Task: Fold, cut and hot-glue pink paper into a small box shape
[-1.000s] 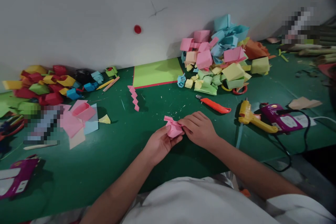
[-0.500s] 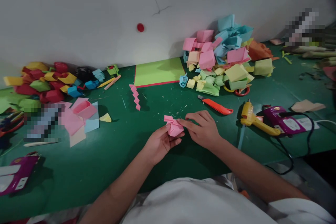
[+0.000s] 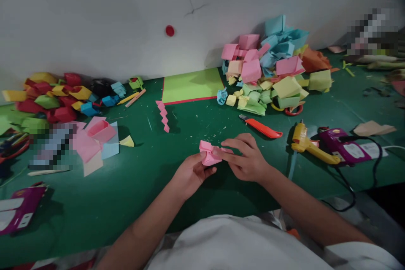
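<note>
A small pink folded paper piece [image 3: 211, 158] is held above the green table, its flaps partly raised. My left hand [image 3: 192, 174] grips it from the left, thumb on the near side and fingers beneath. From the right, the fingers of my right hand [image 3: 245, 158] close on the paper's right flap, hiding part of it. Beyond my hands a pink zigzag paper strip [image 3: 163, 116] lies on the table. An orange box cutter [image 3: 262, 128] rests just past my right hand, its blade end pointing left.
Piles of folded paper pieces stand at back right [image 3: 251, 70] and back left [image 3: 65, 114]. A lime sheet [image 3: 193, 85] lies by the wall. To the right are a yellow glue gun [image 3: 302, 139] and a purple box [image 3: 343, 145] with a cable; another purple box [image 3: 22, 209] sits at left.
The paper's flaps have spread wider, with a flap now showing toward the right. My right hand's fingers have shifted over the paper. The view has moved slightly.
</note>
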{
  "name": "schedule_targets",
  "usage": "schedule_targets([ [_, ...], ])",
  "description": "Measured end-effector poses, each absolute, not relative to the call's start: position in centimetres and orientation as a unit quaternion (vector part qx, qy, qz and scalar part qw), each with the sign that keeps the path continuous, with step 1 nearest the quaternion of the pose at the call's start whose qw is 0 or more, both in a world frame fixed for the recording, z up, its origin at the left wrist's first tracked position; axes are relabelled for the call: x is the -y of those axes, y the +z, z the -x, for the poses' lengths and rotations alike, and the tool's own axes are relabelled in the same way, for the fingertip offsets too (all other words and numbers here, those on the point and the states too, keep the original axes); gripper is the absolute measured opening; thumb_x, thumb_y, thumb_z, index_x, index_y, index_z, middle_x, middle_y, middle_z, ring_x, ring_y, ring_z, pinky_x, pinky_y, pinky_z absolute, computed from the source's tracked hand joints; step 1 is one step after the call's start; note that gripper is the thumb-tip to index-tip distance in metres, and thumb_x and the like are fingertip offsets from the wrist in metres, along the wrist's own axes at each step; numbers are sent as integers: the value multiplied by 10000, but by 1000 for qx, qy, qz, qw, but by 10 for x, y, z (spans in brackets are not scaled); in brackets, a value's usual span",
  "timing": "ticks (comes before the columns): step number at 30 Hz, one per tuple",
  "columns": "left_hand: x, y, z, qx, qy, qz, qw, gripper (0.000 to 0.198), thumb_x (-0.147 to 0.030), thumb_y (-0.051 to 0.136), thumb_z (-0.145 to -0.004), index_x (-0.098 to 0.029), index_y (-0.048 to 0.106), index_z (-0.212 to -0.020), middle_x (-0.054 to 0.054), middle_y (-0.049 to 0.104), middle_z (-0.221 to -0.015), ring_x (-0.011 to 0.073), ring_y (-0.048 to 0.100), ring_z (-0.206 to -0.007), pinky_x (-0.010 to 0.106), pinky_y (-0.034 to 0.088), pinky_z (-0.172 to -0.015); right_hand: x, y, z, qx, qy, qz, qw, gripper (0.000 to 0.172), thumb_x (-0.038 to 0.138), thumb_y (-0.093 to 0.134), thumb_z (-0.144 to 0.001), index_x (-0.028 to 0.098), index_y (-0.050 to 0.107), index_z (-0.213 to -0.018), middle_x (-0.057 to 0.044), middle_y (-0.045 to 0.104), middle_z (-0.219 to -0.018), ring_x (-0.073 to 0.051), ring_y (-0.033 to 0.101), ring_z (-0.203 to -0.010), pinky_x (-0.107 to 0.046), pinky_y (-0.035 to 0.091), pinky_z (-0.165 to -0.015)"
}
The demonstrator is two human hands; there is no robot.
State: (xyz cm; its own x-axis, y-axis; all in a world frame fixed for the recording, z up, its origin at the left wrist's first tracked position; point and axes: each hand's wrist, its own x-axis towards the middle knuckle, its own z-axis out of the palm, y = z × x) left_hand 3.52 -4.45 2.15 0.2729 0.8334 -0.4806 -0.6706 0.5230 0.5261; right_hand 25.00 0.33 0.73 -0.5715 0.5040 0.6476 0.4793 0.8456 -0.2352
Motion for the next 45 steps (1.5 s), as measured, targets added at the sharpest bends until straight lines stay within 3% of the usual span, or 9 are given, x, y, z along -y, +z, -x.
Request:
schedule_targets([
  [8, 46, 22, -33, -336, 470, -134, 805, 205, -260, 727, -837, -147, 779, -1000, 105, 746, -1130, 232, 636, -1017, 338, 582, -758, -8, 12, -252, 886, 101, 245, 380, 576, 70, 526, -853, 399, 657, -1307, -49, 571, -1340, -248, 559, -1152, -469, 405, -959],
  [17, 45, 22, -31, -337, 437, -174, 815, 226, -256, 715, -813, -133, 798, -984, 155, 724, -1186, 267, 616, -1049, 337, 547, -777, -13, 12, -255, 889, 140, 216, 378, 515, 72, 509, -838, 393, 741, -1167, -38, 547, -1322, -255, 515, -1175, -468, 385, -960],
  [24, 46, 18, -30, -339, 445, -187, 807, 242, -277, 792, -755, -115, 818, -932, 151, 745, -1032, 244, 630, -933, 327, 557, -757, -15, 11, -257, 885, 171, 189, 389, 536, 59, 519, -810, 376, 721, -1192, -40, 515, -1316, -254, 477, -1174, -464, 367, -974],
  [45, 47, 15, -28, -356, 451, -208, 791, 190, -315, 866, -678, -139, 822, -731, 107, 761, -858, 188, 639, -769, 303, 530, -749, -18, 9, -261, 897, 185, 165, 365, 609, 82, 504, -852, 437, 634, -1329, -37, 500, -1306, -259, 467, -1141, -482, 355, -981],
])
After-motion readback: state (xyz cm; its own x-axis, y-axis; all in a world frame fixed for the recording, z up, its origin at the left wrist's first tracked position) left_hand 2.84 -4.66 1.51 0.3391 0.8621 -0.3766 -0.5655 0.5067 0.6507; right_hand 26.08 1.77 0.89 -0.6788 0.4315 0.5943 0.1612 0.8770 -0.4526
